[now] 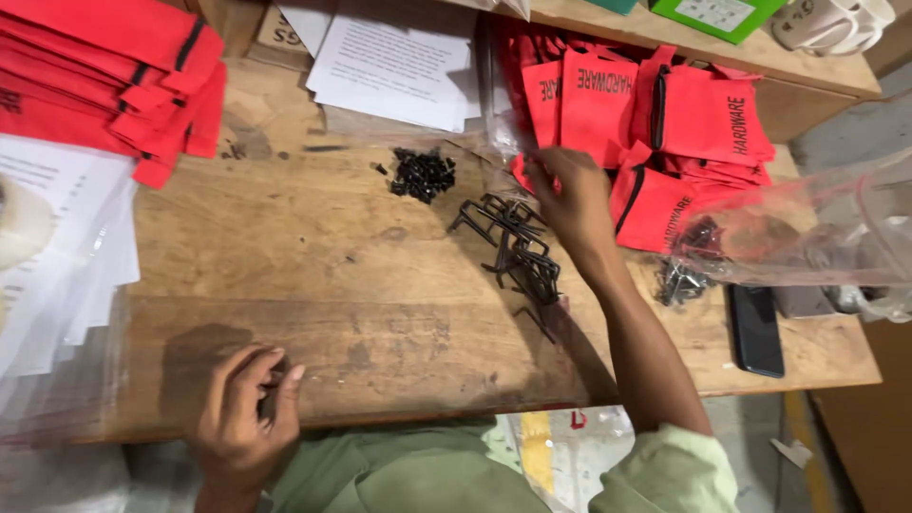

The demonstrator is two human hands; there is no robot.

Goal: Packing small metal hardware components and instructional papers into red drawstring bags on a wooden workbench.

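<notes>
My left hand (249, 404) rests on the near edge of the wooden workbench (313, 275), fingers curled around small dark parts. My right hand (568, 199) reaches far across the bench to the pile of red fabric pouches (684, 133), fingers on the nearest pouch; whether it grips one I cannot tell. Just left of that hand lies a heap of black hex keys (518, 247). A small pile of black screws (423, 176) sits further left.
More red pouches (104, 66) are stacked at the far left. Printed paper sheets (399, 62) lie at the back, others (57, 237) at the left. A clear plastic bag (817, 237) with screws and a black phone (755, 328) lie at right.
</notes>
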